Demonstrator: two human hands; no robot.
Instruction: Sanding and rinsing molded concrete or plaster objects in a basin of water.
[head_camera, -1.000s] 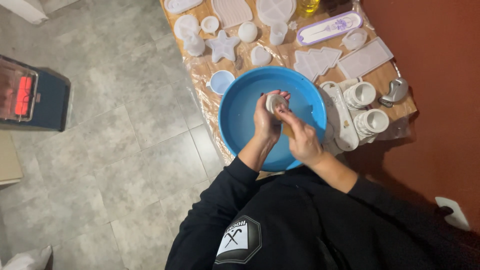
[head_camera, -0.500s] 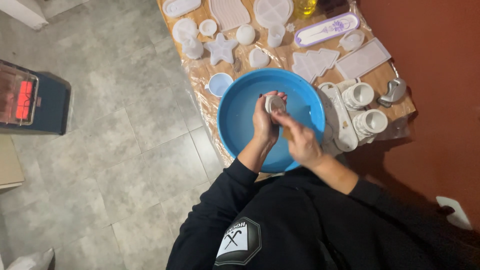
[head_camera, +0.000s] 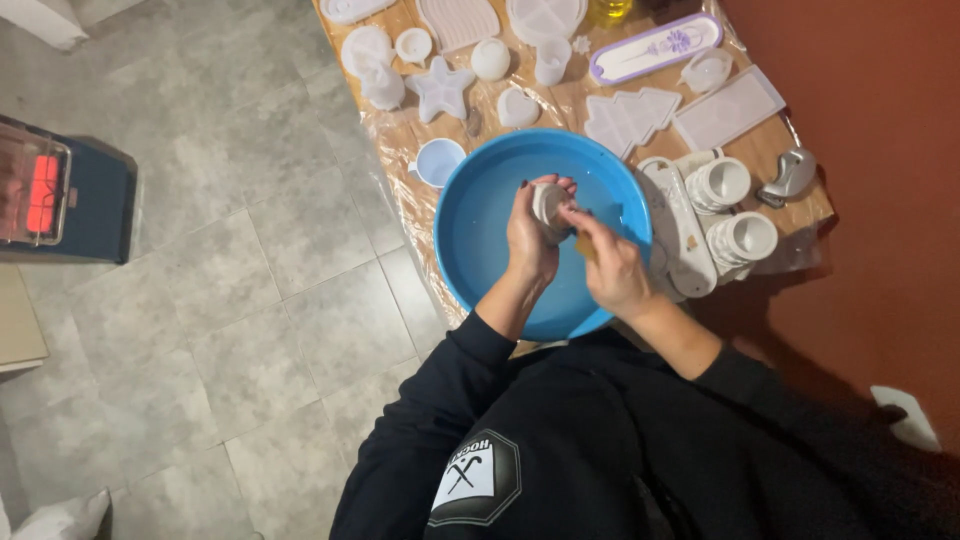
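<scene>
Over a round blue basin (head_camera: 480, 215) with a little water in it, my left hand (head_camera: 530, 235) grips a small white cup-shaped mould (head_camera: 549, 203). My right hand (head_camera: 610, 265) presses against the mould from the right and pinches a small brownish item, partly hidden by the fingers, which I cannot identify. Both hands sit above the middle of the basin.
The wooden table (head_camera: 790, 145) is covered with clear film and holds several white moulds: a star (head_camera: 440, 88), a tree shape (head_camera: 625, 120), a flat rectangular tray (head_camera: 728, 108), round cups (head_camera: 722, 183). A glowing heater (head_camera: 45, 190) stands on the tiled floor at left. A dark red wall (head_camera: 880, 200) is at right.
Both hands stay on the mould over the basin, with only slight shifting; my right hand has moved a little against the mould.
</scene>
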